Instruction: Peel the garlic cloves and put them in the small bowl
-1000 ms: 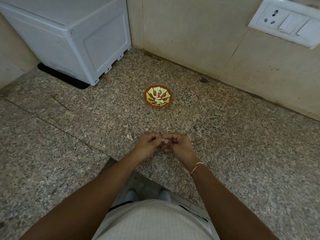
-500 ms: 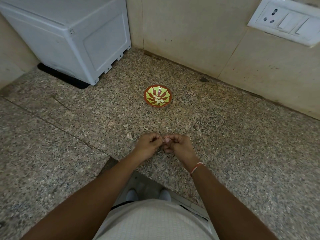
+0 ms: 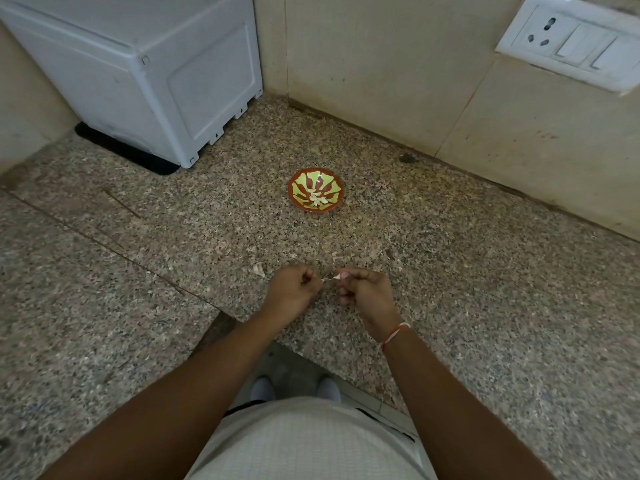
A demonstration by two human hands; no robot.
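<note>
With several peeled cloves [image 3: 317, 199] already in the small bowl [image 3: 298, 181] well beyond the fingertips, the left hand [image 3: 290, 292] and right hand [image 3: 363, 292] pinch a garlic clove [image 3: 341, 274] between them, its skin [image 3: 328, 279] half off.

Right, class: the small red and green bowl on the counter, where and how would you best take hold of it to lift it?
Grip the small bowl by its raised rim, thumb on one side and fingers opposite, coming from above on the near side. It sits upright and shallow, peeled garlic cloves fill the centre, and the wall stands behind it.
</note>
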